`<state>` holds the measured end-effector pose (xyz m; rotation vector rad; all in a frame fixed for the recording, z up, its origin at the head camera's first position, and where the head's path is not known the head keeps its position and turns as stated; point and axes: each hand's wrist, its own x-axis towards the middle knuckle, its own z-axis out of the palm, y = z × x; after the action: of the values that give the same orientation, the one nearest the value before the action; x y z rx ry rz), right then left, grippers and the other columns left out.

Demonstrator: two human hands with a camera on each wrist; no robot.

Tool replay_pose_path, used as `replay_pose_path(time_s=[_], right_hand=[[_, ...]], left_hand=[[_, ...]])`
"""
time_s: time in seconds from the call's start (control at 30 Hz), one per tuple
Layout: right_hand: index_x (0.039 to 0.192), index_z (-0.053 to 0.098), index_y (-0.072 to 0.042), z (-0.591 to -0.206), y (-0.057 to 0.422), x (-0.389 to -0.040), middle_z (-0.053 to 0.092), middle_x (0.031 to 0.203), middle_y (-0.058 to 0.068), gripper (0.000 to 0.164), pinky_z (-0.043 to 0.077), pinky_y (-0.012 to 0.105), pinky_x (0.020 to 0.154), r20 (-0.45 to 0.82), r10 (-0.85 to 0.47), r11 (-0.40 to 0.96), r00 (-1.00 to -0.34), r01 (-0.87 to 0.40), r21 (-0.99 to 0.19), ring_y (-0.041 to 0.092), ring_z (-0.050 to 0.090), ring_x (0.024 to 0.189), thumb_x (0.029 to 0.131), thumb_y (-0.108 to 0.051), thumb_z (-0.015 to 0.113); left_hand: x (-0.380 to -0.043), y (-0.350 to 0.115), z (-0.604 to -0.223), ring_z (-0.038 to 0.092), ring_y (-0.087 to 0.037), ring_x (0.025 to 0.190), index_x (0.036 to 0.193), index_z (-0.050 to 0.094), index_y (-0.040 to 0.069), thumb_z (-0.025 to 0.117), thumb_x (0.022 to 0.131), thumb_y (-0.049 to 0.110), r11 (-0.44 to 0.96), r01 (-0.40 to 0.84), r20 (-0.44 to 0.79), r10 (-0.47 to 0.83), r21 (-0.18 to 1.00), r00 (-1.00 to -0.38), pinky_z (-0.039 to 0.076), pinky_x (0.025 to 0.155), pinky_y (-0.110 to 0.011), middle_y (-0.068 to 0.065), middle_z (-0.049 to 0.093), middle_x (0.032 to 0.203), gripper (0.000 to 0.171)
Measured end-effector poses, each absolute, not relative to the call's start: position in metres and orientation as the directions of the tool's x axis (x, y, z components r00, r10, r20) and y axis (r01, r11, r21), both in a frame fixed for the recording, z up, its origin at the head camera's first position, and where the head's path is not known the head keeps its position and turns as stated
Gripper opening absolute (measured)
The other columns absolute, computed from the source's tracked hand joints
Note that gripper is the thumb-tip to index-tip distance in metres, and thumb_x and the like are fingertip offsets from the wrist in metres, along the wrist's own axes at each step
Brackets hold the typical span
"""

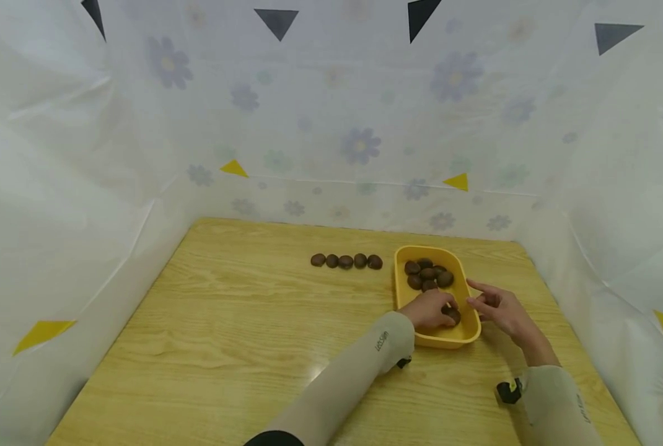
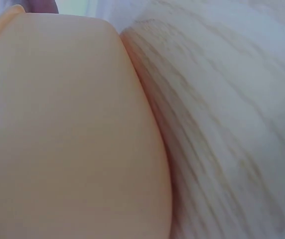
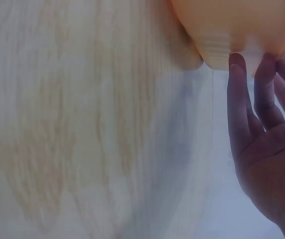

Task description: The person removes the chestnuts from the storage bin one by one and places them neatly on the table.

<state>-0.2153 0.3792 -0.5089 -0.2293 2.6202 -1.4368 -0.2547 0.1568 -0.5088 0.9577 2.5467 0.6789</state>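
Note:
A yellow plastic tray (image 1: 435,341) stands at the right of the table. My left hand (image 1: 430,308) reaches into its near part, fingers curled about a dark brown, roundish, chestnut-like piece (image 1: 452,315). Several similar pieces (image 1: 427,274) lie together in the tray's far half, just beyond that hand. The left wrist view is mostly filled by the tray's outer wall (image 2: 77,124). My right hand (image 1: 503,310) is at the tray's right side, its fairly straight fingertips touching the outer wall; the right wrist view shows these fingertips (image 3: 236,62) against it.
Left of the tray, several more dark brown pieces (image 1: 345,262) form a straight row on the wood-grain table (image 1: 242,322). White sheeting (image 1: 320,111) with flower prints and triangles encloses the table's back and sides.

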Motion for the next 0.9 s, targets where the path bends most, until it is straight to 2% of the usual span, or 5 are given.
replay_pose_path(time_s=[0.43,0.67,0.9], right_hand=[[0.161,0.037,-0.005,-0.509,0.376,-0.215,0.067,0.101,0.013,0.064,0.062,0.03,0.077,-0.068,-0.191,0.543,-0.979,-0.047,-0.838,0.009,0.068,0.087,0.107,-0.03,0.061],[0.161,0.036,-0.007,-0.511,0.377,-0.219,0.067,0.102,0.011,0.063,0.062,0.028,0.078,-0.09,-0.17,0.565,-0.981,-0.023,-0.825,0.008,0.066,0.087,0.107,-0.031,0.06],[0.161,0.036,-0.006,-0.51,0.377,-0.219,0.068,0.103,0.012,0.063,0.061,0.027,0.077,-0.093,-0.167,0.57,-0.981,-0.019,-0.821,0.006,0.067,0.088,0.108,-0.031,0.059]], left_hand=[[-0.258,0.145,-0.505,0.063,0.001,0.102,0.133,0.066,0.021,0.071,0.1,0.026,0.466,0.366,-0.059,0.678,0.805,-0.733,0.053,0.087,-0.017,0.011,0.069,0.121,0.034],[-0.263,0.133,-0.491,0.063,-0.001,0.108,0.135,0.065,0.021,0.069,0.101,0.029,0.423,0.376,-0.01,0.675,0.825,-0.738,0.053,0.09,-0.019,0.008,0.069,0.122,0.035],[-0.268,0.121,-0.487,0.062,-0.003,0.113,0.136,0.065,0.018,0.07,0.101,0.025,0.298,0.362,0.076,0.671,0.883,-0.738,0.052,0.097,-0.02,0.006,0.067,0.128,0.036]])
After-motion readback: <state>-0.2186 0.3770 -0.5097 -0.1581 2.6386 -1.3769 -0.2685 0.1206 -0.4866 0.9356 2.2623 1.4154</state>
